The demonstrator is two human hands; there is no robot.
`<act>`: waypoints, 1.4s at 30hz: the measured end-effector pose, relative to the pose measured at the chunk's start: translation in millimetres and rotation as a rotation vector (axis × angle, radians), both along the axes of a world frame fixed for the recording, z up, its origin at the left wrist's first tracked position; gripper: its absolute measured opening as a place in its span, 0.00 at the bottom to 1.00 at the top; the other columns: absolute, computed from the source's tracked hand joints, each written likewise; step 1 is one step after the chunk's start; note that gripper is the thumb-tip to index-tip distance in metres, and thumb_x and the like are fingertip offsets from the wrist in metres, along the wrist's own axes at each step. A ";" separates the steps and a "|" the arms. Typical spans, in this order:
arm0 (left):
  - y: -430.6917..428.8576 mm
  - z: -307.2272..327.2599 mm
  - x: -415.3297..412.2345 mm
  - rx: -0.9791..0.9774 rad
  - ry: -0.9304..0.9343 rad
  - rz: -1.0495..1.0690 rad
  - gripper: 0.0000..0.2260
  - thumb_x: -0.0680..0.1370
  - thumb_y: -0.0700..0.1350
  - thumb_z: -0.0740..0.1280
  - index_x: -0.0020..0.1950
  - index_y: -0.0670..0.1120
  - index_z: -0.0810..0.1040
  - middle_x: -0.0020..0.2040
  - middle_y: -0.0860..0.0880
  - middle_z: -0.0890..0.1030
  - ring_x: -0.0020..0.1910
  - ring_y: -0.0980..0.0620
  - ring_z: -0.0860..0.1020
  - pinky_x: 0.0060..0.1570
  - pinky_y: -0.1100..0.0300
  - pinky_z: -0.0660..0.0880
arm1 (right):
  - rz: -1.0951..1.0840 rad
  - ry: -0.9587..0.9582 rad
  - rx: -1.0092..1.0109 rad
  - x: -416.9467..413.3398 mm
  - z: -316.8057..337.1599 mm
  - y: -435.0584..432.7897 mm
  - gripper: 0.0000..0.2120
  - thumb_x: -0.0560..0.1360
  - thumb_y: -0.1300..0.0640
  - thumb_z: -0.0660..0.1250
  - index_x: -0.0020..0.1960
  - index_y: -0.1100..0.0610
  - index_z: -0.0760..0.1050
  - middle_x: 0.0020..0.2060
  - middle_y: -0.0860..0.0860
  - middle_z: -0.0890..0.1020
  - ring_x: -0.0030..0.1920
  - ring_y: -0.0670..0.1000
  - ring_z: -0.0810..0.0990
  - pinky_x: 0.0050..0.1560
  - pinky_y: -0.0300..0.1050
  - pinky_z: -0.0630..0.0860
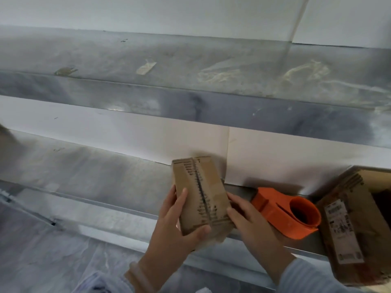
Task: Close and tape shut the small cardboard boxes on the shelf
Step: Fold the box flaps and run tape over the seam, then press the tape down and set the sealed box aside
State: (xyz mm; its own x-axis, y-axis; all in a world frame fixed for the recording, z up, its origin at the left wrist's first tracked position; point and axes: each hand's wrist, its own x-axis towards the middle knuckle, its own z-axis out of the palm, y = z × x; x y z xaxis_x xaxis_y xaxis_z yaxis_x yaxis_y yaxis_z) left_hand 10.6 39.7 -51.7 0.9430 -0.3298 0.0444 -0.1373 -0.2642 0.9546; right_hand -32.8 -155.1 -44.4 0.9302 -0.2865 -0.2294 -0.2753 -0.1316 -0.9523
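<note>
A small brown cardboard box (201, 195), its flaps closed and meeting along a dark printed seam, is held above the front edge of the lower metal shelf (105, 178). My left hand (179, 229) grips its left side and near end, thumb curled over the near edge. My right hand (245, 216) holds its right side, fingers behind the box. An orange tape dispenser (287, 214) lies on the shelf just right of my right hand. A larger brown box (357, 220) with a white label and an open top stands at the far right.
An upper metal shelf (190, 66) carries scraps of tape and crumpled clear film. White backing panels (148, 132) stand behind both shelves. Plastic sheeting (42, 250) covers the floor below at the left.
</note>
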 end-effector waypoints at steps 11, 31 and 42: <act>2.0 1.4 26.1 0.057 -0.062 -0.168 0.39 0.63 0.48 0.76 0.72 0.59 0.65 0.69 0.77 0.55 0.68 0.73 0.62 0.57 0.71 0.74 | -0.133 -0.100 -0.525 -23.8 8.9 -45.9 0.20 0.75 0.50 0.71 0.65 0.45 0.71 0.57 0.37 0.74 0.56 0.33 0.71 0.58 0.26 0.66; -2.5 -0.5 28.1 0.170 -0.163 -0.163 0.39 0.62 0.52 0.75 0.70 0.62 0.65 0.69 0.76 0.54 0.65 0.79 0.58 0.55 0.83 0.64 | 0.204 0.470 -1.302 -35.3 -17.0 -123.1 0.11 0.76 0.40 0.62 0.52 0.47 0.71 0.48 0.46 0.82 0.54 0.50 0.79 0.72 0.52 0.59; 0.1 16.1 40.0 0.361 -0.278 -0.183 0.37 0.64 0.77 0.64 0.71 0.72 0.58 0.75 0.70 0.44 0.77 0.52 0.54 0.72 0.42 0.64 | 0.051 -0.555 -1.427 -69.1 11.2 -93.9 0.15 0.70 0.46 0.65 0.44 0.57 0.81 0.40 0.51 0.85 0.46 0.52 0.81 0.54 0.53 0.76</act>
State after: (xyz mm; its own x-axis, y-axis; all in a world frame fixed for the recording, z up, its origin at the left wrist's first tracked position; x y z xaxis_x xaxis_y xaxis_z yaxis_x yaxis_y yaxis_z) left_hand 50.7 39.9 -35.6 0.8369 -0.5295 0.1384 -0.4490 -0.5196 0.7269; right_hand -101.9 -249.0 -33.2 0.8186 0.0745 0.5695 0.0944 -0.9955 -0.0056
